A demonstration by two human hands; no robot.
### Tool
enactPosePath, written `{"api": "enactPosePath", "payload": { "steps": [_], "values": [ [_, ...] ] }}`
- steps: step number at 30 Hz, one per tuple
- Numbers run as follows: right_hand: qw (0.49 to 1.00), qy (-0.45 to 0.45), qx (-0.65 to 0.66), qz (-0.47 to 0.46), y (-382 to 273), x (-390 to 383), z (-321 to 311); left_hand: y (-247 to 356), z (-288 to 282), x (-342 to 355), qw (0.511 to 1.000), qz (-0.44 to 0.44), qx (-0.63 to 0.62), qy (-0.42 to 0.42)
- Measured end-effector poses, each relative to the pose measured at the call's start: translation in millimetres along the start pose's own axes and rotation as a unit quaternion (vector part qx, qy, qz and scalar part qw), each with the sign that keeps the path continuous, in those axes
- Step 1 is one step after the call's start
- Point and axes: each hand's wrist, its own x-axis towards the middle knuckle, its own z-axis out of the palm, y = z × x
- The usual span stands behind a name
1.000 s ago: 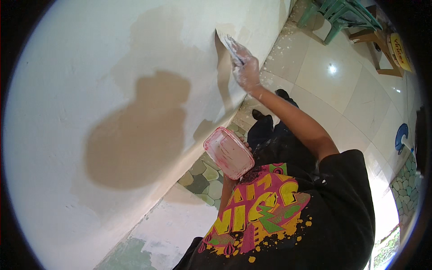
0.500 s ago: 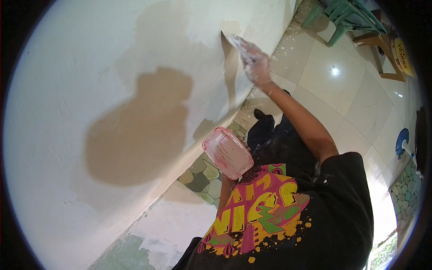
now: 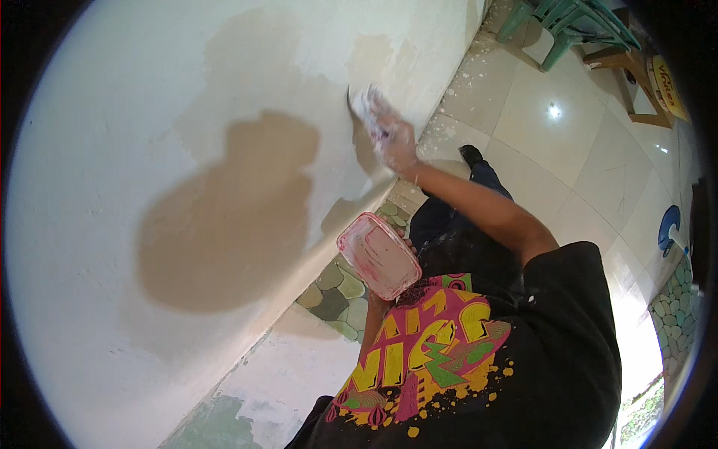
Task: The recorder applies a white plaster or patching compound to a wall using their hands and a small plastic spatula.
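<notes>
Evidently gripping a thin, probably springy blade (image 3: 357, 103) in the right hand (image 3: 390, 135) at twelve o'clock, best pinched near its back. Cradling a likely light, perhaps slippery-rimmed tub (image 3: 380, 258) from below with the left hand (image 3: 407, 241) near five o'clock. Facing a wall (image 3: 120, 165) shadowed at nine, with chair (image 3: 561, 24) and stool (image 3: 646, 82) well apart near two.

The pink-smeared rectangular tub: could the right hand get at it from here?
Probably yes: nothing visible blocks the gap between the right hand, up by the wall, and the tub, which the left hand holds. The right hand seems occupied by a blurred thin blade, though.
</notes>
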Motion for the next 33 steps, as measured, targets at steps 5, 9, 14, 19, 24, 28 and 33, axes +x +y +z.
{"api": "enactPosePath", "payload": {
  "steps": [5, 9, 14, 19, 24, 28, 33],
  "values": [
    [0.962, -0.234, -0.117, -0.074, -17, -47, -14, 15, -25, -7, 0.991, -0.112, -0.065, 0.008],
    [0.959, -0.039, 0.164, 0.227, -8, -43, -31, 16, -2, 2, 0.992, -0.117, -0.035, 0.025],
    [0.99, 0.04, -0.072, 0.117, -36, 39, -31, 10, 3, -4, 0.996, -0.065, -0.055, 0.024],
    [0.989, 0.082, -0.106, -0.061, -13, 1, -4, -12, 31, 2, 0.999, 0.039, -0.01, 0.003],
    [0.991, -0.039, 0.068, 0.105, -19, -7, -28, -1, -9, -4, 0.996, -0.047, -0.038, 0.06],
    [0.994, 0.02, 0.009, 0.108, -23, 39, -40, -3, 14, 7, 0.994, -0.05, -0.098, -0.02],
    [0.966, -0.064, 0.122, 0.221, -27, -12, -20, -2, -29, 4, 0.994, -0.071, -0.054, -0.058]
  ]
}}
